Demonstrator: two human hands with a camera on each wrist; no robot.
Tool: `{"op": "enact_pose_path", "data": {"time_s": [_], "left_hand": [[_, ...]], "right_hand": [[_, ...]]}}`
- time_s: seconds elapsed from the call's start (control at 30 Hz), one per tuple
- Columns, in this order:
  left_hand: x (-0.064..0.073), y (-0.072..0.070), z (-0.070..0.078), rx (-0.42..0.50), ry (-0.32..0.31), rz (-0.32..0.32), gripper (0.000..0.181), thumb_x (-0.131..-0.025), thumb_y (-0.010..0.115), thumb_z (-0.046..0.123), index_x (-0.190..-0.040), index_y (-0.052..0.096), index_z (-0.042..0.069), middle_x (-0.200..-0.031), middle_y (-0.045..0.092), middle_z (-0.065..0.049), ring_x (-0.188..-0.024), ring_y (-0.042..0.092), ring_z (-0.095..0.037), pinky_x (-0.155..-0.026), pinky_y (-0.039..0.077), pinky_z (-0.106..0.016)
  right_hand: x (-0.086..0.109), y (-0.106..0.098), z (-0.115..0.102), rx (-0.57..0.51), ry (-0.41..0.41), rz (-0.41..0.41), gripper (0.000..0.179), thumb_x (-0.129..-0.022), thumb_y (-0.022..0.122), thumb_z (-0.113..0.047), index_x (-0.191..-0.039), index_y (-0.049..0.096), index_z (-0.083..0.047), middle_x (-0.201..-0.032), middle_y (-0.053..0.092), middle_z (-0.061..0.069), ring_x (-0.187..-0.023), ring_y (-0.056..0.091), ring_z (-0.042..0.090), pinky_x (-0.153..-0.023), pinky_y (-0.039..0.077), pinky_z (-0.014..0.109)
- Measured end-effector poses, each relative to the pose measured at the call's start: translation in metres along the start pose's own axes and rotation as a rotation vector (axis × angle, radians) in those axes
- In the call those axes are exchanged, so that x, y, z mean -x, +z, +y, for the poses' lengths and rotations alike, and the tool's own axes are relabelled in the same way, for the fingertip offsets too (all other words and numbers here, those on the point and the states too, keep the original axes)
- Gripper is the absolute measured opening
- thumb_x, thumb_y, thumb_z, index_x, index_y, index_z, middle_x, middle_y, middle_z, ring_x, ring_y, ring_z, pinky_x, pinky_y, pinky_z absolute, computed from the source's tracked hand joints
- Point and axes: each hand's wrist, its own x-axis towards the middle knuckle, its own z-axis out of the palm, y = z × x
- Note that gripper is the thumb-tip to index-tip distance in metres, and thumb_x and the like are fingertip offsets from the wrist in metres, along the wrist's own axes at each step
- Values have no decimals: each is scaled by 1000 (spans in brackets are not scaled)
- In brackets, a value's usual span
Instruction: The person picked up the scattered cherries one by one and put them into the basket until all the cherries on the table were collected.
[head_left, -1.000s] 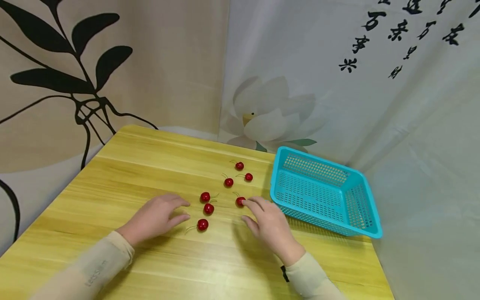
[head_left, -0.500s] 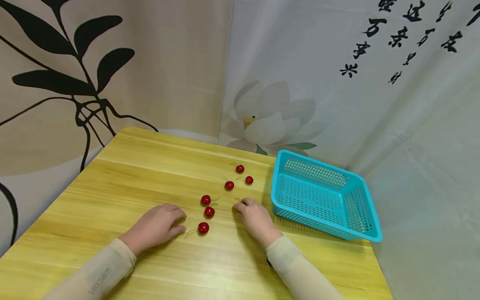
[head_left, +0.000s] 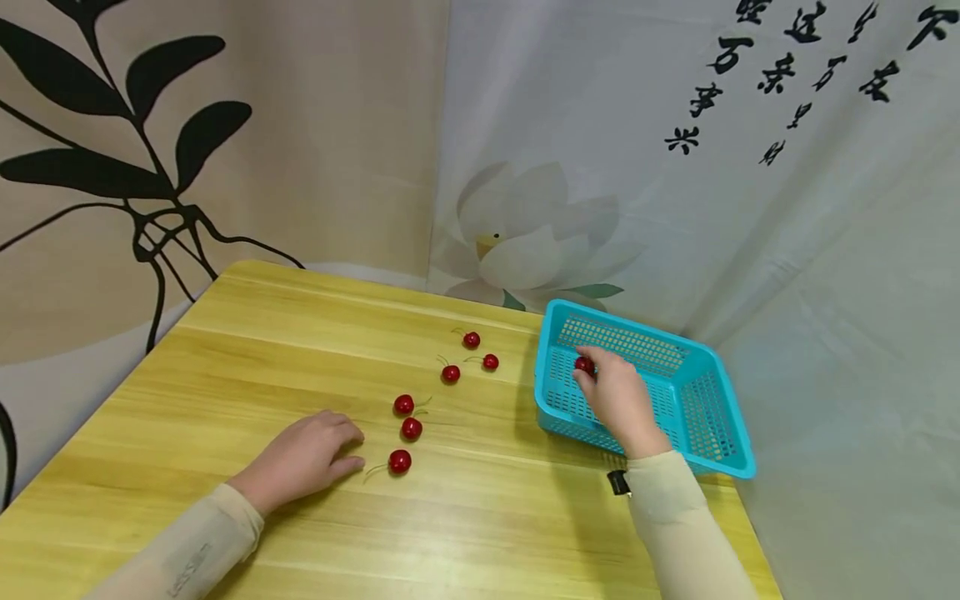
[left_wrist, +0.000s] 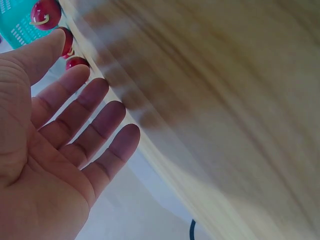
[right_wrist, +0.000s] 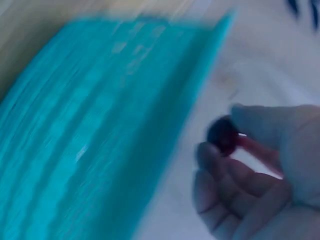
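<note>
Between thumb and fingertips, my right hand (head_left: 621,400) pinches a red cherry (head_left: 584,365) over the left part of the blue plastic basket (head_left: 652,450). The right wrist view, blurred, shows the same cherry (right_wrist: 223,135) in the fingers beside the basket wall (right_wrist: 100,130). My left hand (head_left: 303,457) rests at the table with relaxed fingers, holding nothing. Just right of it lie a cherry with its stem to the left (head_left: 400,462) and two more, an upper cherry (head_left: 403,405) and a lower cherry (head_left: 411,429). In the left wrist view the left palm (left_wrist: 55,165) shows bare.
Farther back on the wooden table (head_left: 300,350) lie three cherries: a rear cherry (head_left: 471,340), a right cherry (head_left: 490,362) and a front cherry (head_left: 450,374). The basket stands at the back right corner. A printed curtain (head_left: 360,150) hangs behind the table.
My right hand picked up the cherry that lay nearest the basket, then carried it rightward over the basket. The left hand drew back slightly toward the left and stayed low.
</note>
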Motion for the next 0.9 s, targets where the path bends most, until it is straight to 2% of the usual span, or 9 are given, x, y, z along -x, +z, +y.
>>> {"op": "enact_pose_path", "data": {"time_s": [0.1, 0.23, 0.33, 0.53, 0.6, 0.7, 0.8, 0.87, 0.9], "left_hand": [[1, 1, -1, 1, -9, -4, 30, -94, 83, 34, -113, 79, 11, -117, 77, -9, -113, 73, -33, -102, 61, -54], [1, 2, -2, 2, -15, -2, 31, -94, 83, 34, -113, 79, 10, -116, 77, -9, -113, 73, -32, -101, 61, -54], [1, 2, -2, 0, -10, 3, 31, -94, 83, 34, -113, 79, 10, -115, 77, -8, -111, 73, -32, -100, 61, -54], [0, 3, -2, 5, -16, -2, 31, -94, 83, 35, -113, 79, 10, -115, 76, -7, -112, 72, -31, -101, 61, -53], [-1, 3, -1, 4, -12, 0, 31, -94, 83, 35, -113, 79, 10, -115, 76, -7, -112, 72, -32, -100, 61, -54], [-1, 4, -2, 0, -13, 1, 31, -94, 83, 35, -113, 78, 10, -114, 76, -8, -111, 72, -32, -100, 61, -54], [-2, 3, -2, 3, -18, -2, 31, -94, 82, 35, -114, 78, 10, -114, 76, -7, -111, 72, -31, -100, 61, -54], [-3, 3, -2, 6, -17, -6, 31, -95, 82, 34, -114, 78, 10, -114, 76, -7, -110, 72, -31, -99, 61, -54], [-4, 3, -2, 7, -16, -8, 31, -95, 82, 34, -114, 78, 10, -114, 76, -7, -109, 72, -31, -99, 61, -54]], "right_hand": [[-4, 1, 36, 24, 148, -151, 40, -104, 69, -16, -141, 65, -1, -122, 75, 25, -93, 72, 36, -75, 60, 49], [-2, 9, 66, 4, 231, -289, 42, -105, 68, -14, -142, 62, 5, -118, 75, 26, -88, 70, 30, -75, 60, 46], [-1, 15, 78, -36, 260, -334, 43, -104, 69, -13, -142, 62, 5, -119, 74, 27, -91, 70, 31, -78, 62, 47], [2, 17, 80, -40, 261, -336, 44, -108, 65, -22, -145, 61, 1, -137, 68, 28, -117, 69, 45, -95, 60, 59], [2, 15, 68, -20, 232, -281, 44, -109, 63, -26, -145, 62, -1, -137, 69, 25, -115, 71, 44, -92, 61, 58], [3, 14, 35, 7, 129, -124, 39, -108, 65, -27, -140, 68, -5, -131, 75, 18, -104, 76, 36, -80, 64, 53], [7, 19, -13, 13, -77, 18, 31, -104, 71, -25, -130, 73, -8, -122, 78, 12, -95, 78, 29, -73, 65, 46], [13, 30, -46, 7, -259, 47, 29, -101, 76, -24, -126, 75, -9, -119, 79, 8, -98, 78, 24, -78, 66, 42], [16, 37, -61, 2, -345, 33, 30, -100, 78, -24, -126, 75, -10, -119, 79, 6, -99, 78, 23, -81, 67, 40]]}}
